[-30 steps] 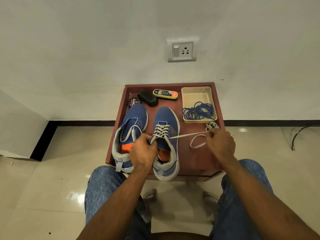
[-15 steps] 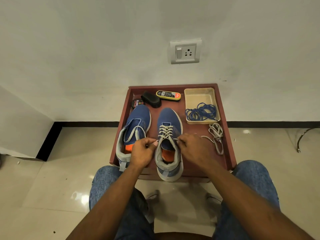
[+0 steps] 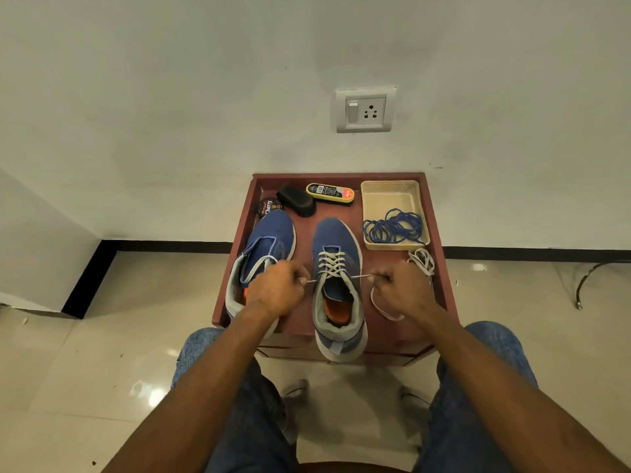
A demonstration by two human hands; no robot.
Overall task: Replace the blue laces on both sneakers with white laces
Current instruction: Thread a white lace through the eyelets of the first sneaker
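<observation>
White wall and shiny pale floor tiles sit behind a low red-brown table [image 3: 440, 285], and that is where I am working.

On the table stand two blue sneakers, side by side, toes pointing away from me. I have the right sneaker [image 3: 336, 268] between my hands. Its long side runs straight away from me, so the white lace [image 3: 332, 262] comes out sideways, one end to each hand. My left hand [image 3: 278, 290] pinches the left end, fingers curled tight. My right hand [image 3: 404, 290] pinches the right end the same way, and the spare lace hangs down in a loose loop below it. Both ends look pulled straight, and both hands are about as near to the shoe as each other.

I think the next pull has to go outward, across the shoe, to snug the crosses.

The left sneaker [image 3: 266, 247] has no lace that I can see (my hand hides part of it). A second white lace [image 3: 423, 261] lies bunched near my right hand. The blue laces [image 3: 394, 227] are a thin, stringy heap in a tan plastic tray [image 3: 389, 192].

The shoe cloth looks soft and woven, with a grey padded rim and an orange inside.
</observation>
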